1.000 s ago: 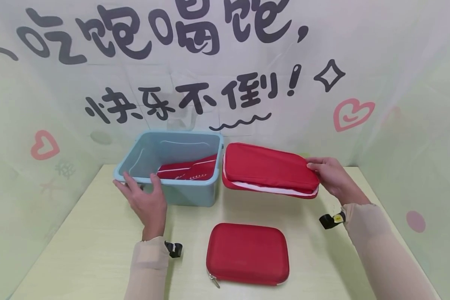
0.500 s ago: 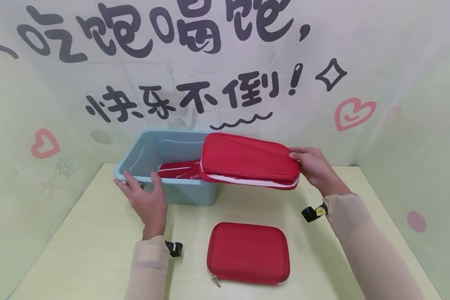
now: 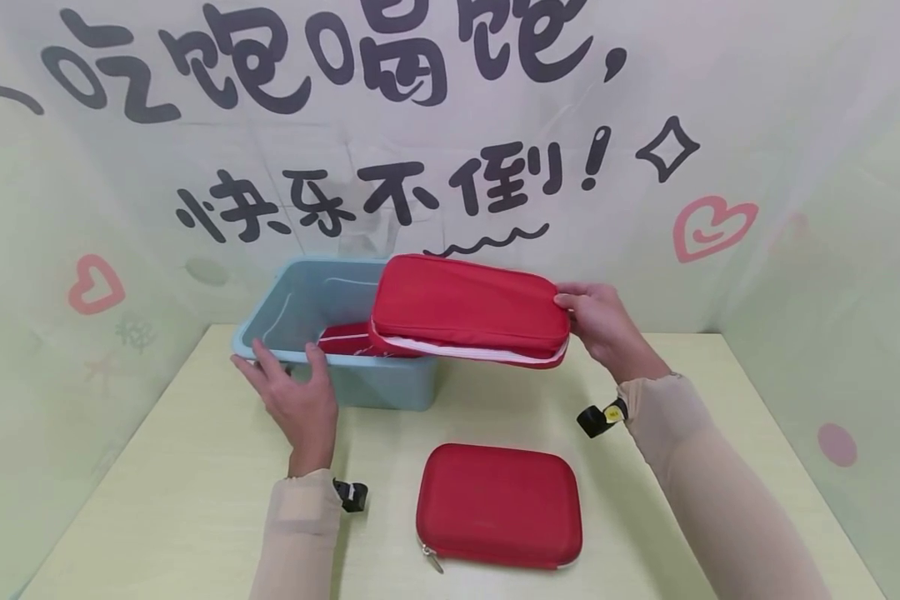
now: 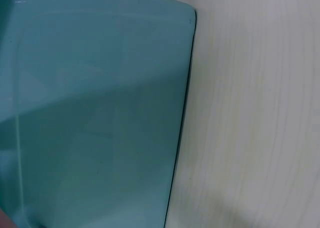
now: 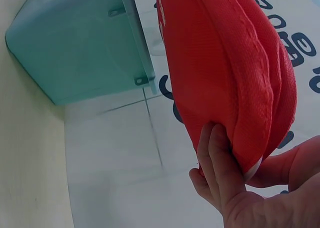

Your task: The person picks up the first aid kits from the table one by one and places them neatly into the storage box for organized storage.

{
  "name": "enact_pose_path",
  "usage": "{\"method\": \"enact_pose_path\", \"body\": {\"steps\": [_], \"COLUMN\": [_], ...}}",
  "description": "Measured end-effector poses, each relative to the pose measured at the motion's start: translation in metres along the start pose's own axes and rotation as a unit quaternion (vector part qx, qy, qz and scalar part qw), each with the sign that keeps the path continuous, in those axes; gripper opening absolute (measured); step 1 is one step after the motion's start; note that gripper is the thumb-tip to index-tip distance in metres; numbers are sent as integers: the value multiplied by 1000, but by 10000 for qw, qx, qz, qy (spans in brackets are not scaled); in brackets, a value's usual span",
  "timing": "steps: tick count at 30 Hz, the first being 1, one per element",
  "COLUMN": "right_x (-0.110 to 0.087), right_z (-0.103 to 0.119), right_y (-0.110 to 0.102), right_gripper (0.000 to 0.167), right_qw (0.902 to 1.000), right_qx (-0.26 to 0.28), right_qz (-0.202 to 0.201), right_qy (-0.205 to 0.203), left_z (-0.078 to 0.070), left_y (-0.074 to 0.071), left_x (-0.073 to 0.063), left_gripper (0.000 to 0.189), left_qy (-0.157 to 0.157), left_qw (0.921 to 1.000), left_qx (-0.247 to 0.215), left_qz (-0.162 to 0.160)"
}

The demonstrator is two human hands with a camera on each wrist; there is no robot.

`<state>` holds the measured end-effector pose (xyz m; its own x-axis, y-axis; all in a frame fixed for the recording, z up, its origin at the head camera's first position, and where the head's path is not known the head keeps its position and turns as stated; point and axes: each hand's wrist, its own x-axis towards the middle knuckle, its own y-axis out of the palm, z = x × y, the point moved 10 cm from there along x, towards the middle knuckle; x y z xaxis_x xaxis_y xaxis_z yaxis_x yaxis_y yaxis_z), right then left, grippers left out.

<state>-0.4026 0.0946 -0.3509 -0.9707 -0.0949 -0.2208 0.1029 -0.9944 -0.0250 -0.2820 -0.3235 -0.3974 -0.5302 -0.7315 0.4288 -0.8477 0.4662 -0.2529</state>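
Observation:
A red fabric zip pouch with a white zipper band is held in the air by my right hand, which pinches its right end. In the right wrist view the thumb and fingers clasp the pouch from both sides; white marks show on its face. Its left part is over the right side of a light blue bin. My left hand rests at the bin's front left rim, fingers spread. Inside the bin lies a red item with a white stripe, partly hidden by the pouch.
A red hard zip case lies on the pale table, nearer to me, its zipper pull at the lower left. Behind the bin hangs a pale printed backdrop; similar sheets stand at both sides.
My right hand has carried the pouch leftward and slightly up, from beside the bin to over its right side. The left hand, the bin and the hard case have stayed put.

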Motion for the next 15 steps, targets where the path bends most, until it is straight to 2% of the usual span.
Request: {"method": "enact_pose_path", "body": {"steps": [8, 15], "right_x": [-1, 2], "right_z": [7, 9], "right_y": [19, 36], "right_gripper": [44, 41], "right_qw": [9999, 9991], "right_qx": [64, 239], "right_qz": [-31, -287], "right_qy": [-142, -194], "left_z": [0, 1], "left_y": [0, 0], "left_x": [0, 0], "left_gripper": [81, 82], "left_qy": [-14, 5], "left_qw": [10000, 10000], "left_qx": [33, 34], "left_qz": [1, -22]}}
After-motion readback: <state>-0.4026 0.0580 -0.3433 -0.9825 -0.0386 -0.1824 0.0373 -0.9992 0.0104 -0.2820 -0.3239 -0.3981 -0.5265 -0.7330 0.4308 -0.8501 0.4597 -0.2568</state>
